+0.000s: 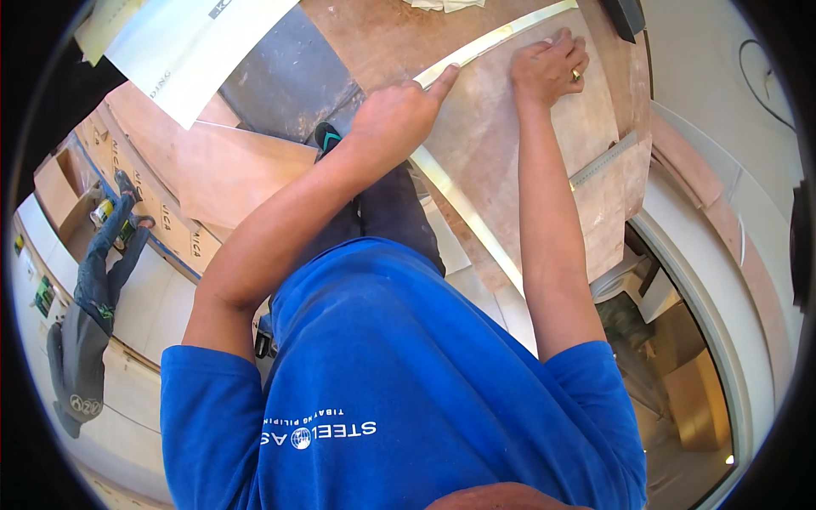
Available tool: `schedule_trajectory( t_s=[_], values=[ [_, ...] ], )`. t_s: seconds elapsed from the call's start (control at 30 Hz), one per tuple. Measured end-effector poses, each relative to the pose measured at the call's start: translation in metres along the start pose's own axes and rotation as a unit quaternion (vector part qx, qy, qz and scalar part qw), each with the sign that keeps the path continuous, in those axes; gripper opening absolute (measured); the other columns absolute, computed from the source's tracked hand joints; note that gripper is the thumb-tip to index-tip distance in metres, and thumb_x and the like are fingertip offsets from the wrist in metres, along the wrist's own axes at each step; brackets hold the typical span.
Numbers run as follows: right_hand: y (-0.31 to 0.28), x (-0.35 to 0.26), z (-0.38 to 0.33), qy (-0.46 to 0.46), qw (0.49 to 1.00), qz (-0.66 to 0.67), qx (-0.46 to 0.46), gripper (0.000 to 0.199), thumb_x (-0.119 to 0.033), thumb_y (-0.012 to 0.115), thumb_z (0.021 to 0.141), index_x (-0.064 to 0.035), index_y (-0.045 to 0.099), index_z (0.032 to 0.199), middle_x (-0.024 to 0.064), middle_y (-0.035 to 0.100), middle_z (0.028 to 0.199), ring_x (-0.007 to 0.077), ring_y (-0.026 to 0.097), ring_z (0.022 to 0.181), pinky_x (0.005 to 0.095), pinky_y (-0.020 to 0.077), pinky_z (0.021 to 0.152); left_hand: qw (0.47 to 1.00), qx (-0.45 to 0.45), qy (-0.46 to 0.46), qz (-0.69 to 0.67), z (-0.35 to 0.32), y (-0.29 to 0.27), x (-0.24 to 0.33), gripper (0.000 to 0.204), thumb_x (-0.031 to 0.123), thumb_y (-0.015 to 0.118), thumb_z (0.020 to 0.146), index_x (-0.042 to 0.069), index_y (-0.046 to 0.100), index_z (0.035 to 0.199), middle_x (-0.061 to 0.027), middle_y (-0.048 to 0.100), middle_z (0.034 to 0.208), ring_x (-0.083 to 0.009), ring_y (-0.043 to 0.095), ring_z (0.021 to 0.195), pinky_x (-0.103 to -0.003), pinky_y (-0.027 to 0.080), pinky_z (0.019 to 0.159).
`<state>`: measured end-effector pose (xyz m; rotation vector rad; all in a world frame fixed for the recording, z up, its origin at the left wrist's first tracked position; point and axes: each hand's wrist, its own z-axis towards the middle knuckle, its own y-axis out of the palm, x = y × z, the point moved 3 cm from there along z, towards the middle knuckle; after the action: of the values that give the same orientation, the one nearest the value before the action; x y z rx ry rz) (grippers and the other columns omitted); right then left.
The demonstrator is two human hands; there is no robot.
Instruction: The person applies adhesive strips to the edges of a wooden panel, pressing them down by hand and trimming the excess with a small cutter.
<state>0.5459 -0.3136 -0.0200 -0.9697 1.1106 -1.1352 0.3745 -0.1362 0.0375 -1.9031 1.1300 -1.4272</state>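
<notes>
A pale yellow-white strip [501, 38] curves along the far edge of a brown wooden board [484, 136]. My left hand [395, 115] reaches over from the left, its index finger stretched out and resting on this strip; its other fingers are curled. Farther right, my right hand [551, 70] lies on the board just below the strip, with a ring on one finger. Its fingers are bent inward, and whatever they may hold is hidden. A second pale strip [472, 225] runs along the board's near left edge, apart from both hands.
A metal ruler [603, 161] lies on the board right of my right forearm. White printed sheets [204, 51] and a dark grey panel [289, 76] are at the far left. Another person [93, 297] is on the left, near brown boxes. A dark object [623, 17] sits at the far right.
</notes>
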Motion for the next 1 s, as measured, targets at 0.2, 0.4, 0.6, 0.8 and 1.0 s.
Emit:
schedule_trajectory(
  t_s=[0.2,0.4,0.6,0.8,1.0],
  values=[
    [-0.002,-0.004,-0.001,-0.001,1.000,0.001,0.001,0.044,-0.019,0.049,0.097,-0.0061,0.048,0.139,0.0174,0.037,0.153,0.0373,0.028,0.143,0.0583,0.0224,0.111,1.000,0.020,0.009,-0.003,-0.003,-0.001,-0.003,0.075,-0.001,0.052,0.089,0.022,0.039,0.159,-0.0204,0.065,0.089,-0.0379,0.070,0.077,-0.047,0.058,0.065],
    [-0.001,-0.003,-0.001,0.004,1.000,0.001,-0.004,0.045,-0.019,0.050,0.097,-0.0070,0.048,0.140,0.0176,0.037,0.153,0.0378,0.029,0.143,0.0601,0.0228,0.111,1.000,0.004,0.001,-0.001,-0.010,0.000,-0.005,0.077,-0.002,0.055,0.087,0.022,0.040,0.158,-0.0196,0.064,0.086,-0.0375,0.069,0.077,-0.046,0.058,0.063],
    [0.002,0.001,0.000,-0.006,1.000,0.002,0.009,0.047,-0.021,0.048,0.098,-0.0064,0.046,0.142,0.0186,0.037,0.155,0.0390,0.028,0.145,0.0608,0.0224,0.111,1.000,0.026,0.009,-0.010,-0.020,-0.001,-0.008,0.077,-0.001,0.054,0.087,0.023,0.039,0.159,-0.0198,0.065,0.084,-0.0380,0.069,0.076,-0.047,0.057,0.062],
    [0.002,0.003,-0.001,-0.002,1.000,0.004,0.002,0.048,-0.021,0.048,0.098,-0.0056,0.046,0.143,0.0190,0.036,0.156,0.0378,0.028,0.146,0.0606,0.0221,0.112,1.000,0.019,0.007,-0.011,-0.026,0.002,-0.011,0.076,0.002,0.054,0.089,0.024,0.037,0.160,-0.0216,0.066,0.087,-0.0400,0.070,0.071,-0.048,0.057,0.060],
    [0.002,0.001,-0.001,0.001,1.000,0.001,-0.001,0.047,-0.020,0.048,0.098,-0.0064,0.047,0.143,0.0192,0.035,0.156,0.0368,0.029,0.146,0.0588,0.0224,0.113,1.000,0.000,-0.007,-0.012,-0.035,0.002,-0.016,0.078,0.002,0.056,0.089,0.025,0.036,0.161,-0.0217,0.066,0.087,-0.0402,0.071,0.072,-0.049,0.057,0.059]
  ],
)
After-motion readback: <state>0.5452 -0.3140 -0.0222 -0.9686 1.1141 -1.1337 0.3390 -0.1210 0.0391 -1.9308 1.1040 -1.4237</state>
